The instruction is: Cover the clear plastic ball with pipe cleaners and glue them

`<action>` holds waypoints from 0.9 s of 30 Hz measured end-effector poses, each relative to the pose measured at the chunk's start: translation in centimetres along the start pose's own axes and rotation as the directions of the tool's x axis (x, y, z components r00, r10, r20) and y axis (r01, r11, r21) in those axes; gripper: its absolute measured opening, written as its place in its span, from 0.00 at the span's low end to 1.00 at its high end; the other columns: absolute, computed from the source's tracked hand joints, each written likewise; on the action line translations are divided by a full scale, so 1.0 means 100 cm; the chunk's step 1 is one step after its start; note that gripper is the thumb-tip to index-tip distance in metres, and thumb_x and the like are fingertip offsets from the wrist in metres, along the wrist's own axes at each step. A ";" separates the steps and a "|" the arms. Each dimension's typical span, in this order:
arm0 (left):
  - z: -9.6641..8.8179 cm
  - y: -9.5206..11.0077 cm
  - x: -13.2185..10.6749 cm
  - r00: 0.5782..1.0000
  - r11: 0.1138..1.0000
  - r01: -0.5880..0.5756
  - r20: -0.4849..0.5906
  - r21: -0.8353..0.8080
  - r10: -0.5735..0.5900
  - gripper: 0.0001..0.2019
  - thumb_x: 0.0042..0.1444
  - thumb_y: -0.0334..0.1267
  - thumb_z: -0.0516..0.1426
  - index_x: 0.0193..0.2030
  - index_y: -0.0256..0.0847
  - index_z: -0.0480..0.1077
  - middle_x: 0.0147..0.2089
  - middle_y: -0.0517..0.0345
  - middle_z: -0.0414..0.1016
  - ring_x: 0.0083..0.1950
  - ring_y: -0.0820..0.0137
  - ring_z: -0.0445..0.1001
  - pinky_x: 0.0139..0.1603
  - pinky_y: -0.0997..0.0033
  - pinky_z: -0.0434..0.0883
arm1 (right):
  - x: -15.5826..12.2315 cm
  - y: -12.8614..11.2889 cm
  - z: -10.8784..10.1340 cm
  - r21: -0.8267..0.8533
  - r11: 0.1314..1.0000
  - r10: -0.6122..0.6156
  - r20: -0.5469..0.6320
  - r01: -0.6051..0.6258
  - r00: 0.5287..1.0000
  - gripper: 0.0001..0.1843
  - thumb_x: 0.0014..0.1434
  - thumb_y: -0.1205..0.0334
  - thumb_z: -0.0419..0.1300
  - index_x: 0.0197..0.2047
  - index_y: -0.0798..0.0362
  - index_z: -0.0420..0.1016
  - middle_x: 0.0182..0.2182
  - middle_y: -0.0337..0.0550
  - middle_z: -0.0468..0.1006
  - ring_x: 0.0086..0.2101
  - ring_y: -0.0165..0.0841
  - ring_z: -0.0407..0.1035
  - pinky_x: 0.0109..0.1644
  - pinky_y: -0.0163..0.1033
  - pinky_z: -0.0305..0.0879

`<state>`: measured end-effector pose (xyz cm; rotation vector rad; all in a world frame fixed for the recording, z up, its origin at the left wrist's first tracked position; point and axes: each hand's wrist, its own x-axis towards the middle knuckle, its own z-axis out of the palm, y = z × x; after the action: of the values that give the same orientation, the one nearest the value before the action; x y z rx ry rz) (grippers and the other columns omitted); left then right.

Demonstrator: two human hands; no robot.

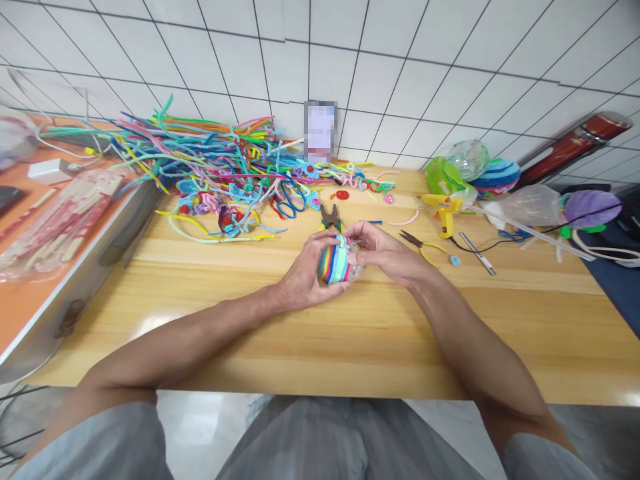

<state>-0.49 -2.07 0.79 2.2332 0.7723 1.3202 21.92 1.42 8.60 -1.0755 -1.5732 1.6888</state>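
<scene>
A small clear ball (340, 261), partly wrapped in colored fuzzy pipe cleaner stripes, is held just above the wooden table near its middle. My left hand (306, 273) cups its left side, thumb below and fingers over the top. On the uncovered right side, the fingers and thumb of my right hand (376, 250) press against the ball. Whether they also pinch a pipe cleaner end is hidden. Just beyond the ball lie pliers (330, 217) with dark jaws and green-yellow handles.
A big heap of pipe cleaners (215, 157) spreads across the back left. To the right are a yellow glue gun (446, 215), small yellow-handled pliers (414, 239) and a slim metallic tool (477, 253). Behind them sit a striped ball (497, 175) and a red flask (570, 150). A phone (321, 130) leans on the wall.
</scene>
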 end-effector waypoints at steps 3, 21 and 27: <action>-0.006 0.002 0.004 0.998 0.999 0.036 0.043 -0.034 -0.035 0.39 0.65 0.48 0.67 0.76 0.47 0.54 0.72 0.37 0.64 0.77 0.46 0.65 0.76 0.35 0.69 | -0.001 0.001 0.003 -0.042 0.999 -0.028 -0.007 0.028 1.000 0.26 0.48 0.58 0.76 0.50 0.47 0.77 0.48 0.40 0.79 0.50 0.40 0.72 0.56 0.46 0.69; -0.011 0.010 0.005 0.996 0.999 0.039 0.086 -0.020 -0.037 0.29 0.69 0.43 0.64 0.73 0.48 0.62 0.70 0.42 0.68 0.75 0.51 0.67 0.74 0.42 0.71 | -0.002 0.000 0.009 -0.029 0.999 -0.039 -0.001 0.039 0.999 0.23 0.47 0.61 0.71 0.48 0.45 0.76 0.47 0.40 0.79 0.52 0.42 0.72 0.58 0.48 0.70; -0.009 0.005 0.004 0.996 0.999 0.037 0.080 -0.030 -0.034 0.29 0.69 0.45 0.63 0.73 0.49 0.61 0.69 0.42 0.69 0.74 0.51 0.69 0.74 0.41 0.71 | -0.001 0.003 0.009 -0.075 0.995 -0.067 -0.022 0.065 0.998 0.23 0.47 0.61 0.72 0.48 0.46 0.77 0.49 0.40 0.80 0.52 0.42 0.72 0.58 0.48 0.71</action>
<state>-1.01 -2.10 1.78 2.2224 0.7532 1.2110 21.21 0.84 8.33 -1.0650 -1.6493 1.5789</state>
